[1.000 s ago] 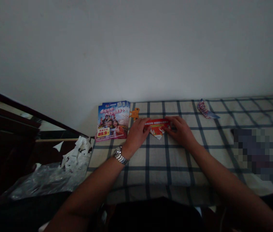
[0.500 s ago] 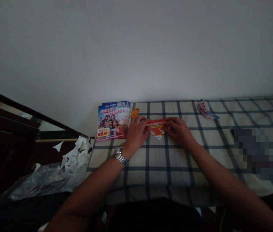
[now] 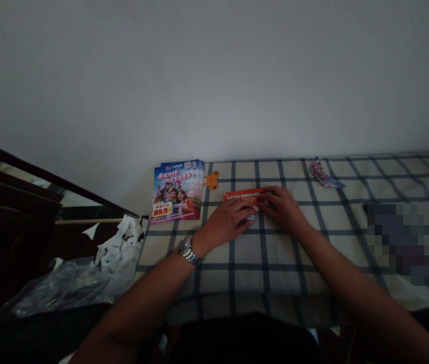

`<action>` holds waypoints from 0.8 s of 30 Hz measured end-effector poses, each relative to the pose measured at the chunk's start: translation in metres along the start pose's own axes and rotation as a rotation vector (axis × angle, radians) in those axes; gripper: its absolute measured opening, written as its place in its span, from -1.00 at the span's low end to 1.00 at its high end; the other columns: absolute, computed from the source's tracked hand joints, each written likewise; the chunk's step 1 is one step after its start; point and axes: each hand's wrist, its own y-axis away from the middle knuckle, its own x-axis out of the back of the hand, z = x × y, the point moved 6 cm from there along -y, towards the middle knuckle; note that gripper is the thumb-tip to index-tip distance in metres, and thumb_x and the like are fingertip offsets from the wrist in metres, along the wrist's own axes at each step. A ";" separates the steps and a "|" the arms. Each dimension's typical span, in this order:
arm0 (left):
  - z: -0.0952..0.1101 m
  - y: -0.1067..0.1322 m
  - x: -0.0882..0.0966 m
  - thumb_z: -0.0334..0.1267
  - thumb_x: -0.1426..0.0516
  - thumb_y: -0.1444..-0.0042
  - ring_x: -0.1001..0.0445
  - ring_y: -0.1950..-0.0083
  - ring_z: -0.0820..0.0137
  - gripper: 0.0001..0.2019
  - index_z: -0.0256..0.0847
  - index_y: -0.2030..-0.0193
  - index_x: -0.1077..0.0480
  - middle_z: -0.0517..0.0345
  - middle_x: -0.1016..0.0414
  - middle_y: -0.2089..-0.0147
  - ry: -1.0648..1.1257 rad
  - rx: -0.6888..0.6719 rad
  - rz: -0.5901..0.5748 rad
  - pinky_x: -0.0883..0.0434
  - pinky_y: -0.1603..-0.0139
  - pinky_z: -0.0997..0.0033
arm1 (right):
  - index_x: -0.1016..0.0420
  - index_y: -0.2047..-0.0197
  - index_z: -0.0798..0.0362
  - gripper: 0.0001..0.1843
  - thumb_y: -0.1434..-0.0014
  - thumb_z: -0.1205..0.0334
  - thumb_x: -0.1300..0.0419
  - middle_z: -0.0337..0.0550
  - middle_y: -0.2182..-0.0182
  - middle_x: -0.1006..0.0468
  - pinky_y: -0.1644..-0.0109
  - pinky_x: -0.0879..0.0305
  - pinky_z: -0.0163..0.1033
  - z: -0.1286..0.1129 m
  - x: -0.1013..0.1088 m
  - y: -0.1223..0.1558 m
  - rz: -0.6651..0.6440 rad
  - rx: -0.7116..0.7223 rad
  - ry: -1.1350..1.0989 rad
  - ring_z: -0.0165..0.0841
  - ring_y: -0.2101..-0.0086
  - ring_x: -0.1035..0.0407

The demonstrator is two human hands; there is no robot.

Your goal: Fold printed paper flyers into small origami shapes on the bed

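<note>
A red folded paper flyer (image 3: 242, 193) with white lettering lies on the checked cloth, its upper edge straight and its lower part mostly covered by my fingers. My left hand (image 3: 229, 220), below a silver wristwatch (image 3: 189, 249), reaches across the lower part of the flyer, fingers bent and gripping near its lower tip. At the flyer's right end, my right hand (image 3: 281, 207) pinches the paper between thumb and fingers. Both sets of fingertips nearly meet. To the left sits a stack of colourful flyers (image 3: 176, 194).
An orange cartoon bear (image 3: 211, 180) shows beside the stack. A crumpled or folded printed paper (image 3: 323, 174) lies at the back right of the checked cloth (image 3: 245, 273). Torn white paper (image 3: 121, 242) and clear plastic (image 3: 70, 283) are at the left. A pale wall (image 3: 214, 81) stands behind.
My left hand has shifted from the flyer's left end down and right over its lower tip, uncovering the upper left corner. My right hand stays almost in place.
</note>
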 end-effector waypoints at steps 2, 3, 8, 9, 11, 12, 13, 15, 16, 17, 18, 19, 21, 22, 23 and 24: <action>-0.001 0.000 0.000 -0.24 -0.12 -0.43 -0.42 -0.30 0.21 -0.75 -0.07 -0.19 -0.47 0.06 -0.48 -0.24 0.009 0.003 -0.004 -0.36 -0.39 0.01 | -0.63 -0.05 -0.04 -0.77 -0.37 0.17 -0.26 0.02 -0.05 -0.59 -0.12 -0.44 0.15 -0.001 0.000 0.000 0.005 0.007 0.008 -0.05 0.00 -0.45; -0.001 0.000 0.001 -0.24 -0.12 -0.43 -0.42 -0.30 0.21 -0.75 -0.07 -0.18 -0.47 0.06 -0.48 -0.24 0.013 0.005 -0.006 -0.37 -0.38 0.02 | -0.63 -0.05 -0.03 -0.77 -0.37 0.17 -0.26 0.02 -0.05 -0.59 -0.12 -0.44 0.15 -0.001 0.000 0.000 0.007 0.009 0.012 -0.05 0.00 -0.44; -0.002 0.000 0.001 -0.22 -0.11 -0.44 -0.42 -0.30 0.20 -0.75 -0.06 -0.19 -0.47 0.06 -0.48 -0.23 0.010 0.024 -0.004 -0.38 -0.37 0.01 | -0.63 -0.05 -0.06 -0.77 -0.37 0.17 -0.25 0.02 -0.05 -0.59 -0.11 -0.45 0.17 -0.001 0.000 0.001 0.006 0.010 0.005 -0.04 -0.01 -0.44; -0.002 0.000 0.001 -0.21 -0.12 -0.44 -0.42 -0.30 0.20 -0.75 -0.06 -0.19 -0.47 0.06 -0.48 -0.23 0.007 0.028 0.003 -0.37 -0.37 0.01 | -0.63 -0.06 -0.07 -0.77 -0.37 0.17 -0.25 0.02 -0.05 -0.59 -0.11 -0.45 0.17 -0.001 0.000 0.001 0.006 0.010 0.002 -0.04 -0.01 -0.44; -0.004 0.000 0.001 -0.22 -0.13 -0.43 -0.42 -0.30 0.20 -0.73 -0.07 -0.21 -0.46 0.07 -0.48 -0.24 -0.001 0.038 0.019 -0.36 -0.39 0.01 | -0.63 -0.06 -0.05 -0.76 -0.37 0.17 -0.25 0.03 -0.04 -0.58 -0.12 -0.45 0.17 -0.002 0.001 0.001 0.010 0.013 0.005 -0.04 -0.01 -0.44; -0.005 0.000 0.002 -0.22 -0.14 -0.42 -0.41 -0.30 0.19 -0.71 -0.07 -0.23 -0.45 0.07 -0.48 -0.24 -0.006 0.045 0.028 -0.35 -0.40 0.01 | -0.63 -0.06 -0.05 -0.76 -0.37 0.17 -0.25 0.04 -0.04 -0.57 -0.12 -0.45 0.18 -0.002 0.001 0.001 0.010 0.016 0.010 -0.04 0.00 -0.44; -0.007 0.000 0.002 -0.22 -0.14 -0.42 -0.41 -0.30 0.19 -0.70 -0.07 -0.25 -0.44 0.07 -0.48 -0.25 -0.011 0.053 0.037 -0.35 -0.40 0.01 | -0.63 -0.06 -0.04 -0.76 -0.37 0.17 -0.25 0.04 -0.03 -0.57 -0.12 -0.45 0.18 -0.003 0.001 0.001 0.011 0.020 0.015 -0.04 0.00 -0.44; -0.010 0.001 0.002 -0.22 -0.14 -0.41 -0.40 -0.30 0.18 -0.67 -0.08 -0.28 -0.42 0.06 -0.48 -0.26 -0.022 0.070 0.050 -0.34 -0.41 0.00 | -0.63 -0.05 -0.05 -0.76 -0.37 0.17 -0.25 0.05 -0.03 -0.57 -0.11 -0.45 0.19 -0.005 0.002 0.001 0.008 0.029 0.020 -0.04 0.00 -0.43; -0.011 0.001 0.002 -0.21 -0.14 -0.42 -0.40 -0.30 0.18 -0.67 -0.08 -0.28 -0.42 0.06 -0.48 -0.25 -0.028 0.077 0.057 -0.34 -0.42 -0.01 | -0.64 -0.05 -0.05 -0.77 -0.37 0.17 -0.26 0.05 -0.03 -0.57 -0.11 -0.46 0.20 -0.006 0.002 0.001 0.004 0.034 0.020 -0.03 0.00 -0.43; -0.012 0.001 0.002 -0.19 -0.14 -0.42 -0.40 -0.30 0.18 -0.67 -0.09 -0.27 -0.43 0.06 -0.48 -0.25 -0.036 0.083 0.064 -0.32 -0.43 -0.02 | -0.64 -0.04 -0.05 -0.77 -0.36 0.16 -0.27 0.04 -0.03 -0.58 -0.11 -0.46 0.20 -0.007 0.003 0.002 0.001 0.039 0.020 -0.03 0.00 -0.42; -0.013 0.002 0.003 -0.19 -0.14 -0.41 -0.39 -0.31 0.17 -0.68 -0.09 -0.26 -0.44 0.06 -0.48 -0.24 -0.048 0.091 0.074 -0.29 -0.46 -0.03 | -0.65 -0.02 -0.06 -0.79 -0.35 0.16 -0.28 0.04 -0.03 -0.58 -0.11 -0.46 0.20 -0.008 0.003 0.002 -0.001 0.045 0.021 -0.03 -0.01 -0.42; -0.015 0.002 0.003 -0.19 -0.15 -0.41 -0.39 -0.32 0.17 -0.68 -0.10 -0.24 -0.45 0.06 -0.48 -0.24 -0.064 0.103 0.087 -0.25 -0.49 -0.04 | -0.66 0.00 -0.06 -0.80 -0.35 0.16 -0.28 0.03 -0.03 -0.58 -0.12 -0.46 0.19 -0.010 0.003 0.002 -0.005 0.055 0.021 -0.03 -0.02 -0.41; -0.017 0.002 0.004 -0.19 -0.17 -0.39 -0.39 -0.32 0.16 -0.69 -0.12 -0.22 -0.45 0.06 -0.49 -0.25 -0.100 0.134 0.117 -0.16 -0.53 -0.08 | -0.67 0.03 -0.06 -0.83 -0.36 0.16 -0.27 0.01 -0.03 -0.59 -0.11 -0.47 0.16 -0.013 0.003 0.002 -0.012 0.090 0.011 -0.05 -0.02 -0.42; -0.018 0.003 0.005 -0.19 -0.18 -0.38 -0.39 -0.31 0.16 -0.69 -0.12 -0.22 -0.46 0.05 -0.49 -0.25 -0.117 0.148 0.128 -0.12 -0.55 -0.10 | -0.67 0.05 -0.07 -0.83 -0.37 0.16 -0.26 0.01 -0.03 -0.60 -0.12 -0.48 0.15 -0.015 0.003 0.002 -0.019 0.113 -0.002 -0.06 -0.03 -0.43; -0.018 0.002 0.006 -0.20 -0.19 -0.38 -0.40 -0.30 0.16 -0.69 -0.13 -0.22 -0.45 0.05 -0.49 -0.24 -0.130 0.158 0.135 -0.10 -0.55 -0.12 | -0.67 0.05 -0.07 -0.83 -0.37 0.16 -0.26 0.00 -0.03 -0.61 -0.14 -0.48 0.14 -0.017 0.003 0.002 -0.029 0.136 -0.017 -0.08 -0.04 -0.43; -0.018 0.002 0.006 -0.20 -0.19 -0.38 -0.41 -0.29 0.16 -0.68 -0.13 -0.22 -0.45 0.05 -0.50 -0.23 -0.139 0.163 0.140 -0.10 -0.55 -0.12 | -0.67 0.04 -0.07 -0.83 -0.38 0.16 -0.25 0.00 -0.03 -0.61 -0.16 -0.47 0.13 -0.019 0.002 0.001 -0.039 0.158 -0.034 -0.08 -0.06 -0.44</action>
